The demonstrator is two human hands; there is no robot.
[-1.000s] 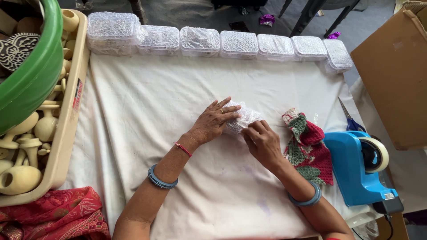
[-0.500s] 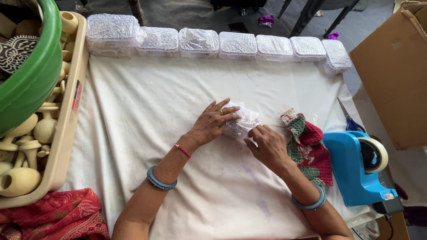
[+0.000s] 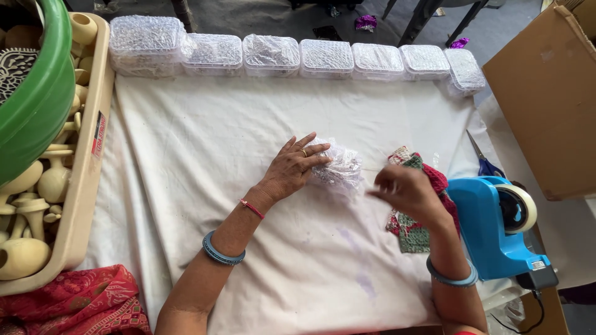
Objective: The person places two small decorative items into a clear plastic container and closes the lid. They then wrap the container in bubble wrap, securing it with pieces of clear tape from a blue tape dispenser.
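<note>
On the white cloth (image 3: 186, 161) that covered the worktop, near its middle, we saw a small bundle wrapped in bubble wrap (image 3: 338, 166) lying flat. The left hand (image 3: 293, 166) rested on the bundle's left side, its fingers (image 3: 315, 160) spread and laid flat over that edge, pressing it down rather than curling around it. The right hand (image 3: 406, 189) hung just to the right of the bundle, apart from it, blurred; its fingers seemed loosely bent and we could see nothing held in them. So the bundle lay between the two hands, touched only by the left. Under and behind the right hand lay a red and green patterned cloth (image 3: 413, 226), and beyond that a blue tape dispenser (image 3: 487, 226) stood at the right edge, with blue-handled scissors (image 3: 484, 162) just behind it. Along the far edge of the cloth ran a row of bubble-wrapped packets (image 3: 323, 57), set side by side. To the left stood a beige tray (image 3: 87, 186) full of pale wooden pieces (image 3: 25, 254), with a green tub (image 3: 37, 105) resting in it. A brown cardboard box (image 3: 546, 99) stood at the far right.
</note>
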